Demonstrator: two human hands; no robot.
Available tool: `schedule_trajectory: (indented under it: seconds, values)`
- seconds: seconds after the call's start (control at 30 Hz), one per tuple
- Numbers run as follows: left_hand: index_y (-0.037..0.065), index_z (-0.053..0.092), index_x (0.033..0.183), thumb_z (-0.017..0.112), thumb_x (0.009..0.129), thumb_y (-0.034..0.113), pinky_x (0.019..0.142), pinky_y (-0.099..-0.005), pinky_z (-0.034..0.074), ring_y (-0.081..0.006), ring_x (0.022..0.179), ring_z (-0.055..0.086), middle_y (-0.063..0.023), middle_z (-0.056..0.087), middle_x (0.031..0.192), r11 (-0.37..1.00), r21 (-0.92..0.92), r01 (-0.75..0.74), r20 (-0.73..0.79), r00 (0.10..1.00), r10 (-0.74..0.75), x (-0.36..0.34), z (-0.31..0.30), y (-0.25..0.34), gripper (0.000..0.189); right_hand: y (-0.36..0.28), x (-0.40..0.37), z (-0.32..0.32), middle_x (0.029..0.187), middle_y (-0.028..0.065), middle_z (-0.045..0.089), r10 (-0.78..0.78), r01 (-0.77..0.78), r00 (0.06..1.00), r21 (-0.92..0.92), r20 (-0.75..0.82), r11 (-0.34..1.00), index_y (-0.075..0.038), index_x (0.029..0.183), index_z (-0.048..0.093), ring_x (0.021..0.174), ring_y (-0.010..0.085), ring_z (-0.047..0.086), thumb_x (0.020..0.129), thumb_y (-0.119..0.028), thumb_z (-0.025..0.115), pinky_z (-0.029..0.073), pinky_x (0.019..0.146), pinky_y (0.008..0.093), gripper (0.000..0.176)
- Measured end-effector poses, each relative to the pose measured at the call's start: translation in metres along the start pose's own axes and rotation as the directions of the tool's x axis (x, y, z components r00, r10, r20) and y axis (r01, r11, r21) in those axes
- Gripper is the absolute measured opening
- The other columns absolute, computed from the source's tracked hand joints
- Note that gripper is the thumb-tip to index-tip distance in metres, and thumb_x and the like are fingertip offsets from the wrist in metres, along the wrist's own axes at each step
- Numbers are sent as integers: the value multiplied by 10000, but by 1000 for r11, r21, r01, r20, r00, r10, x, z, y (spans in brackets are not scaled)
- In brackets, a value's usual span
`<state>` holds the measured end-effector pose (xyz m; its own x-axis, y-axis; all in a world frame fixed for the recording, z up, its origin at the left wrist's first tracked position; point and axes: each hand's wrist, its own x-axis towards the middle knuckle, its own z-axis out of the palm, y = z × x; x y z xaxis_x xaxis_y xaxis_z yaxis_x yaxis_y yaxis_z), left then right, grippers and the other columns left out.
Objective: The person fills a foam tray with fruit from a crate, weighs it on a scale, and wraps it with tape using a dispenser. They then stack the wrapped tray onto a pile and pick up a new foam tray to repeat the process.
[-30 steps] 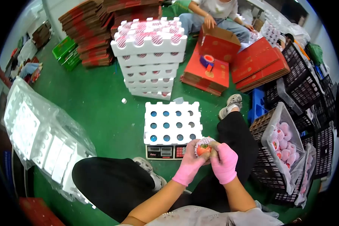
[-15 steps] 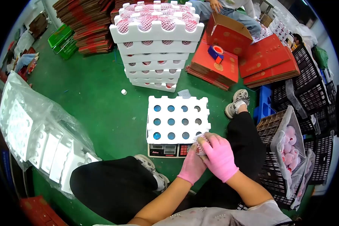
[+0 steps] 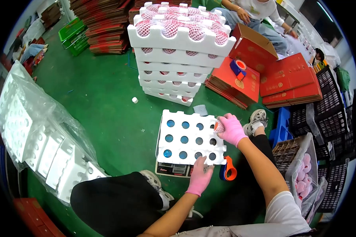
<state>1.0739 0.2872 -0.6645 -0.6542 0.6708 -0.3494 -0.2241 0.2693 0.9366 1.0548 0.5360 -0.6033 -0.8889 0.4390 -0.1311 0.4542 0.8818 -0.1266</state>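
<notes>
Two gloved hands: right hand (image 3: 231, 130) grasps net-wrapped fruit (image 3: 219, 126) at foam tray (image 3: 192, 134) corner; left hand (image 3: 200, 177), fingers released, rests on the tray's near edge.

- the white foam tray with round holes (image 3: 190, 136) is plain white, and its holes show blue beneath
- the left hand (image 3: 201, 177) and the right hand (image 3: 232, 131) both wear plain pink gloves
- the round fruit in a foam net sleeve (image 3: 218, 126) has orange-red skin under pink-and-white mesh
- the plastic tape dispenser (image 3: 228, 170) is bright orange with a dark inner part
- the smooth floor (image 3: 106, 106) is solid green
- the tall stack of foam trays (image 3: 174, 65) is white, with red fruit in pink-white netting
- the flat cardboard boxes (image 3: 288, 77) are red with gold round emblems
- the plastic lattice crates (image 3: 332, 102) are black
- the person's trousers (image 3: 114, 197) are black
- the low plastic stool (image 3: 281, 123) is blue
</notes>
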Motion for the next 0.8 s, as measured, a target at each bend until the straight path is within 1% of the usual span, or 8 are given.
schedule_trajectory:
  seconds: [0.07,0.27,0.43,0.53,0.6,0.67,0.7,0.8]
  values:
    - [-16,502,1418,667,927,251,1057,-413,465,-361,1212,591,-247,479,1465,933,328,-147,-37,985,169,2,3,-21,582,2,15,7,1207,148,585,-37,36,999,36,19,999,-122,1332,604,1153,344,571,721,-189,796,505,989,420,644]
    - [-31,567,1317,669,894,224,1048,-447,462,-408,1214,567,-226,581,1350,884,451,-125,51,992,114,2,-1,-10,505,-1,20,26,1101,140,616,22,-23,998,11,63,1000,-79,1141,594,1078,331,626,730,-161,836,519,950,415,483]
    - [-67,537,1340,671,909,241,1080,-417,446,-408,1263,548,-256,570,1351,886,455,-92,90,994,57,3,-1,-9,546,4,21,49,1055,67,646,-105,103,994,-266,7,959,-127,1042,659,1044,237,619,701,-180,780,479,866,358,365]
    - [-59,533,1352,672,909,249,1080,-416,446,-411,1274,539,-266,563,1354,867,479,-142,100,989,106,5,2,-19,557,13,22,72,1015,68,657,-113,93,990,-202,-89,975,-136,1013,670,1024,245,628,697,-175,768,488,873,371,333]
    - [-73,515,1357,678,909,263,1088,-422,433,-420,1277,528,-282,543,1363,849,493,-190,147,980,134,9,2,-30,583,15,18,77,1035,85,644,-104,82,989,-192,-109,978,-114,1016,658,1005,253,628,830,-147,651,496,877,369,189]
    - [-96,490,1368,669,913,288,1129,-430,399,-437,1324,491,-304,510,1406,848,508,-155,160,984,83,11,0,-36,622,21,19,94,1043,81,650,-134,98,955,-143,-265,985,-118,1022,657,992,253,640,843,-141,625,495,882,373,183]
    - [-100,488,1372,678,911,294,1128,-425,400,-438,1328,489,-306,515,1395,881,449,-146,161,984,81,12,-1,-46,636,13,17,78,1050,79,656,-24,18,974,-30,-225,999,-120,1018,668,1015,254,654,838,-136,636,494,913,369,183]
    - [-75,519,1334,690,892,260,1048,-417,445,-412,1194,554,-277,563,1290,873,442,-205,161,976,148,12,-3,-54,580,-2,-5,67,1084,101,664,-10,-15,994,-220,-113,975,-123,1019,688,1059,266,664,843,-155,650,482,972,417,183]
